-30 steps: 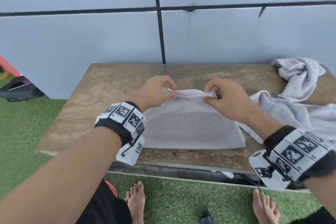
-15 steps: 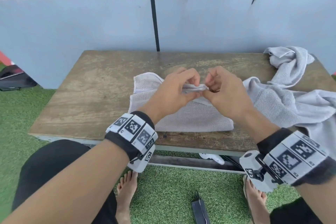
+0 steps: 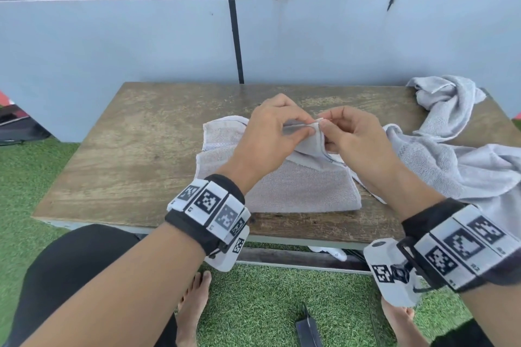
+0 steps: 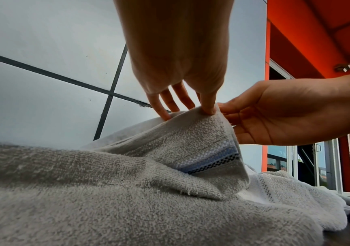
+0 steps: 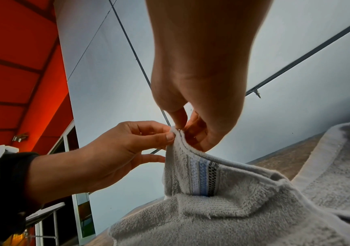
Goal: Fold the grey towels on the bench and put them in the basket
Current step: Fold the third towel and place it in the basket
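Observation:
A grey towel [image 3: 298, 189] lies partly folded on the middle of the wooden bench [image 3: 127, 163]. Its upper layer, with a blue and black woven stripe [image 4: 210, 159], is lifted at one corner. My left hand [image 3: 310, 127] pinches that raised corner between thumb and fingers [image 4: 209, 109]. My right hand [image 3: 324, 123] pinches the same corner from the other side, thumb and forefinger closed on the hem [image 5: 178, 129]. The two hands almost touch above the towel. No basket is in view.
Two more grey towels lie on the bench's right end, one crumpled at the back [image 3: 448, 104], one spread nearer me [image 3: 465, 172]. A pale wall stands behind the bench. Green turf, my bare feet and a dark object [image 3: 308, 329] are below.
My hands held the towel's top edge well apart a second ago. They have come together at one corner, and the towel has settled lower on the bench.

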`<state>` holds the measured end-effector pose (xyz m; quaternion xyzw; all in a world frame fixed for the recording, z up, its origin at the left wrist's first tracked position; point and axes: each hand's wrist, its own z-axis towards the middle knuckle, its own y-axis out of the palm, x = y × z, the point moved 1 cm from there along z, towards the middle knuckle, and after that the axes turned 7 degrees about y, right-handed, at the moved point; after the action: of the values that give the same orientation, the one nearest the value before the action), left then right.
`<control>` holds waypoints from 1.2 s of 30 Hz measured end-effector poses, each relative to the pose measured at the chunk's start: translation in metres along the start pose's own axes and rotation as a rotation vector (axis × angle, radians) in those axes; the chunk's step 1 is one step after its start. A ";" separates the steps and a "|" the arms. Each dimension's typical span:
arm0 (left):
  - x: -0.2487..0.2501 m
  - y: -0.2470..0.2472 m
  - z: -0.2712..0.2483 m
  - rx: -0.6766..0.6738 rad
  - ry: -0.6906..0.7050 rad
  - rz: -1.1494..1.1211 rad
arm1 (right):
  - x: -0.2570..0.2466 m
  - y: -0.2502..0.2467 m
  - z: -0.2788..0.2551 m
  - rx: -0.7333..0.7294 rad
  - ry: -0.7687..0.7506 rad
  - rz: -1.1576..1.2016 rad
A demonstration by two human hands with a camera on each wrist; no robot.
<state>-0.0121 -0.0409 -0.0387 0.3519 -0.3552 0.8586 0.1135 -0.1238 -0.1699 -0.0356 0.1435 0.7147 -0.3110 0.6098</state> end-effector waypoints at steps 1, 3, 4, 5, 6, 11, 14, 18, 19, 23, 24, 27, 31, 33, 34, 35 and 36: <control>0.001 -0.001 -0.001 0.000 -0.008 -0.010 | 0.000 0.000 -0.001 -0.009 0.002 0.000; 0.002 -0.003 -0.002 -0.006 -0.019 -0.032 | -0.002 0.001 -0.003 -0.011 -0.008 -0.002; 0.002 -0.004 -0.003 -0.009 -0.015 -0.040 | -0.003 0.002 -0.003 -0.003 -0.016 -0.001; 0.003 -0.006 -0.004 -0.009 -0.006 -0.046 | -0.003 0.002 -0.004 0.010 -0.028 0.001; 0.003 -0.007 -0.005 -0.008 0.004 -0.051 | -0.004 0.002 -0.004 0.028 -0.043 0.000; 0.008 -0.013 -0.011 -0.037 0.037 -0.052 | -0.004 0.001 -0.001 0.197 -0.102 -0.087; 0.012 -0.015 -0.015 -0.063 0.051 -0.039 | 0.001 -0.001 0.005 0.303 -0.070 -0.091; 0.012 -0.017 -0.017 -0.033 0.031 -0.032 | -0.003 0.002 0.004 0.201 -0.136 -0.087; 0.011 -0.018 -0.017 -0.011 0.022 -0.038 | -0.006 0.005 0.001 0.147 -0.184 -0.118; 0.011 -0.020 -0.015 0.045 0.001 -0.050 | -0.011 0.009 -0.008 0.033 -0.288 -0.160; 0.012 -0.020 -0.015 0.046 -0.005 -0.045 | -0.011 0.008 -0.008 0.037 -0.291 -0.162; 0.013 -0.020 -0.016 0.055 -0.030 -0.044 | -0.011 0.006 -0.010 0.039 -0.275 -0.152; 0.010 -0.019 -0.016 0.076 -0.053 -0.047 | -0.010 0.007 -0.013 0.016 -0.263 -0.164; 0.008 -0.018 -0.016 0.077 -0.063 -0.039 | -0.009 0.007 -0.014 0.013 -0.255 -0.164; 0.007 -0.018 -0.016 0.077 -0.065 -0.038 | -0.008 0.007 -0.014 0.017 -0.248 -0.157; 0.007 -0.017 -0.016 0.075 -0.066 -0.037 | -0.007 0.007 -0.013 0.020 -0.240 -0.145; 0.007 -0.017 -0.016 0.072 -0.066 -0.037 | -0.007 0.006 -0.013 0.025 -0.232 -0.133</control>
<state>-0.0177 -0.0184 -0.0329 0.3903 -0.3209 0.8565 0.1050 -0.1285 -0.1562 -0.0301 0.0664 0.6434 -0.3742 0.6645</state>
